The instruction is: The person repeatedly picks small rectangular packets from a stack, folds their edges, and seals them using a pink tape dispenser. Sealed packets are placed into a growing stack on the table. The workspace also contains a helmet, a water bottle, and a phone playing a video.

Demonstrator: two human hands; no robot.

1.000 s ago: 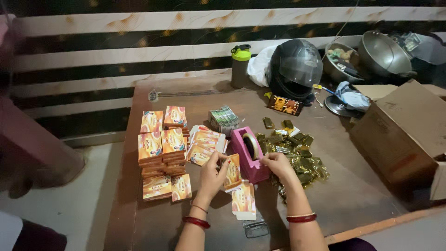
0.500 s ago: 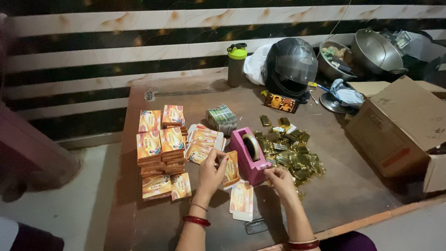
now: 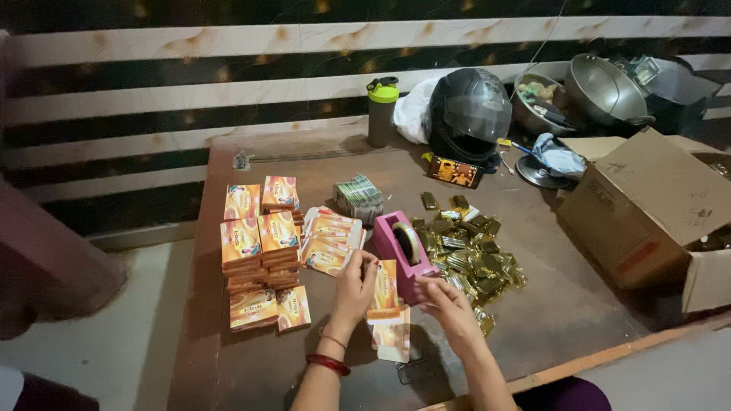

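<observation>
My left hand (image 3: 355, 283) pinches a small orange box (image 3: 384, 288) upright over the worktop (image 3: 533, 320). My right hand (image 3: 449, 304), fingers loosely spread, holds nothing I can make out; any tape strip is too small to see. The pink tape dispenser (image 3: 402, 245) sits just beyond both hands. Left of my left hand stand stacks of finished boxes (image 3: 260, 243). Flat boxes (image 3: 329, 240) and a heap of gold packets (image 3: 472, 251) remain, so I judge much is left.
</observation>
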